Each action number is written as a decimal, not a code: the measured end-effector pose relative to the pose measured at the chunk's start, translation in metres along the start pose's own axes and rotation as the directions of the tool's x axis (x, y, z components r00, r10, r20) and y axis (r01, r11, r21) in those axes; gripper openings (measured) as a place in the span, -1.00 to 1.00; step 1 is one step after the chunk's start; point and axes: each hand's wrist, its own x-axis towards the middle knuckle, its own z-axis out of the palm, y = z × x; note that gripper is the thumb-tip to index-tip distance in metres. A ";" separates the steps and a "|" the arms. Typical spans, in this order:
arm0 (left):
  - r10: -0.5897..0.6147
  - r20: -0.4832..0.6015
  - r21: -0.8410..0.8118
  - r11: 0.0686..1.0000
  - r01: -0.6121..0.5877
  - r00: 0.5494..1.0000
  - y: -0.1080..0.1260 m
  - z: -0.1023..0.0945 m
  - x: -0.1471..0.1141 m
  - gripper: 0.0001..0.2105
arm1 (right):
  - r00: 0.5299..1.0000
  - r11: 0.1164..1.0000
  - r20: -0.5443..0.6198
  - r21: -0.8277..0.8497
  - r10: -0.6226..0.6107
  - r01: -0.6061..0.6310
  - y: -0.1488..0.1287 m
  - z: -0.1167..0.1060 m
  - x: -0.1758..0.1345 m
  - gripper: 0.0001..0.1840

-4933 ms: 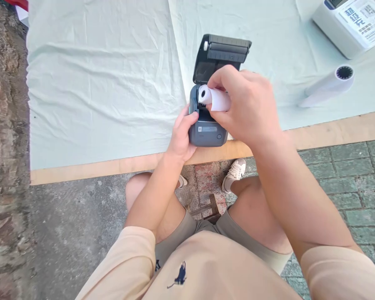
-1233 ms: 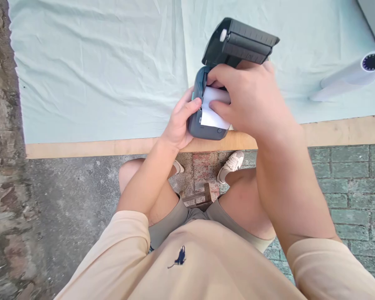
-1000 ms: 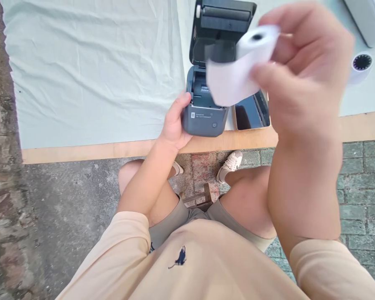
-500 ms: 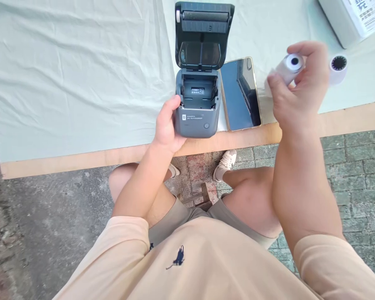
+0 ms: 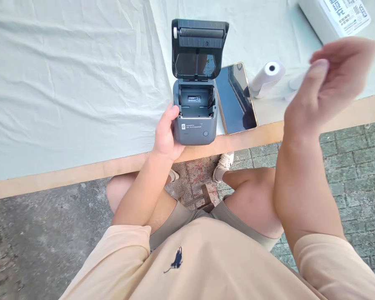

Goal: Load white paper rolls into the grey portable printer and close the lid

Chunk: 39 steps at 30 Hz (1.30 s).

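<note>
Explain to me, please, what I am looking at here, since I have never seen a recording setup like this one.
Gladly. There is no robot: a person works with two bare hands. Every picture comes from one camera worn on the head, looking forward and down, so the arms reach away from you.

The left hand holds a dark device, perhaps a small printer, with its lid standing open. The right hand is blurred, with nothing visible in it.

On the table, covered by a pale cloth, are a flat screen, a white roll, a second roll partly hidden by the right hand, and a white box.
</note>
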 end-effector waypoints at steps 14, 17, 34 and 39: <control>0.020 0.011 0.069 0.997 -0.020 1.000 -0.003 -0.003 0.002 -0.72 | 0.815 0.805 -0.195 0.391 0.546 -0.446 0.046 0.004 0.012 -0.56; 0.013 0.009 0.091 0.996 -0.014 1.000 -0.003 -0.002 0.001 -0.71 | 0.659 0.370 0.088 0.769 0.747 -0.522 0.020 -0.002 0.019 -0.85; -0.002 -0.027 0.057 0.998 0.003 1.000 -0.006 0.000 0.000 -0.78 | 0.829 0.988 0.557 0.148 -0.057 -0.031 -0.111 0.045 0.000 -0.63; 0.032 0.002 0.041 0.999 -0.032 0.999 -0.006 0.001 -0.001 -0.85 | 0.735 1.000 0.678 0.022 -0.022 0.009 -0.103 0.059 -0.001 -0.72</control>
